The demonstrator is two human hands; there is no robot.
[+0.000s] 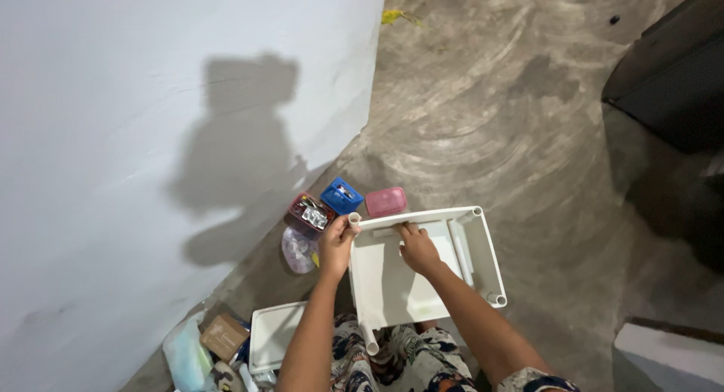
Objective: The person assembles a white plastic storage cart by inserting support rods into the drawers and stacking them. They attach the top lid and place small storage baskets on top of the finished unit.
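Hands on white plastic shelf panel [407,282], head view.
Left hand [335,247] has fingers clamped round the white tube [354,220] at the panel's 11 o'clock corner; right hand [419,249] lies on the panel near its top edge, fingers together and pressed flat. Panel rests on the lap over grey floor [528,135]. Blue box [342,195] and pink box [385,201] sit at 12 o'clock, second white panel [273,333] at 8.

Just past the left hand [337,246], the way is blocked by a red box [308,215], a blue box [342,195] and a pink box [385,201]. A clear bag [298,250] is pressed close on its outer side, with the white wall [151,135] beyond. Past the right hand [419,250], bare grey floor [528,135] is left open beyond the white shelf [422,267]. More room is found off to that hand's outer side, up to a dark block [664,83].
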